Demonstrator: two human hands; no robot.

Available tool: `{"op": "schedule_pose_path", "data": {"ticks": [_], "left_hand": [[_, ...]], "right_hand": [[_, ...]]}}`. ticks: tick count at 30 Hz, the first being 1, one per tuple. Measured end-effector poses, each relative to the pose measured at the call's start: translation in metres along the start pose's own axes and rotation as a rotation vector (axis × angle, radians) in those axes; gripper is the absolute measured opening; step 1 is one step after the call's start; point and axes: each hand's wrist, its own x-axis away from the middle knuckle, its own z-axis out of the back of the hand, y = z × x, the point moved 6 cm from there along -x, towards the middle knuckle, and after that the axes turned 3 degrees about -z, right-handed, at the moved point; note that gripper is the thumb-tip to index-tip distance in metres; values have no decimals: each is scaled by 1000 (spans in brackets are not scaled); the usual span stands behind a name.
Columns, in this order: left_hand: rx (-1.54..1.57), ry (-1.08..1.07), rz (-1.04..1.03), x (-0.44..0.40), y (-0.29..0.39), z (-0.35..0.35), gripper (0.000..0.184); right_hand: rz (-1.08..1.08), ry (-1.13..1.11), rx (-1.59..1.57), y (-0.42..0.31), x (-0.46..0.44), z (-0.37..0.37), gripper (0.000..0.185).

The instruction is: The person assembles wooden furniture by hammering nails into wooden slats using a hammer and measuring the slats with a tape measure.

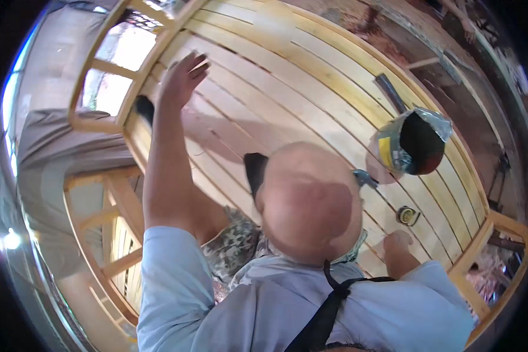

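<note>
My left hand (pixel 185 79) is raised above pale wooden slats (pixel 246 88), its fingers apart and nothing in it. Low on the right, my right hand (pixel 398 240) is near the slats, close to a small tape measure (pixel 407 216); its fingers are blurred. Farther up stands a dark open bucket (pixel 396 144) with silvery wrapping and a yellow patch. A black tool handle (pixel 389 92) runs behind the bucket. Beside a large bare patch of skin, perhaps my bent knee (pixel 311 193), the bluish end of a tool (pixel 366 178) shows, partly hidden.
A wooden rim (pixel 358 41) borders the slats. Rounded wooden frames stand at the upper left (pixel 114 67), lower left (pixel 102 226) and lower right (pixel 498 258). Grey-brown cloth (pixel 64 141) hangs at the left. Wood scraps and shavings (pixel 375 38) lie beyond the far edge.
</note>
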Motion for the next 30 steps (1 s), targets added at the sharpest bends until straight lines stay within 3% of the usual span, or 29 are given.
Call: {"op": "schedule_pose_path", "data": {"ticks": [4, 6, 7, 10, 11, 12, 13, 18, 24, 30], "left_hand": [[-215, 495, -182, 127, 64, 203, 38], [-233, 750, -202, 192, 49, 274, 33], [-255, 753, -125, 219, 30, 298, 25], [-159, 767, -44, 289, -78, 387, 20], [-299, 727, -93, 310, -134, 427, 24], [-234, 869, 40, 346, -174, 412, 20], [-144, 936, 66, 357, -262, 465, 31], [-292, 1037, 355, 446, -371, 393, 37], [-381, 992, 368, 430, -375, 376, 45], [-469, 927, 421, 395, -360, 384, 52]], "right_hand": [[142, -121, -28, 16, 31, -27, 53], [230, -164, 2, 15, 28, -32, 53], [279, -185, 15, 13, 28, -32, 53], [432, -265, 66, 12, 21, -36, 52], [478, -288, 87, 13, 17, -38, 52], [525, -310, 115, 15, 12, -37, 52], [569, -332, 134, 18, 10, -35, 51], [781, -394, 272, 23, -13, -28, 50], [979, -467, 382, 15, 4, 12, 49], [1298, -425, 361, -31, 113, 70, 48]]}}
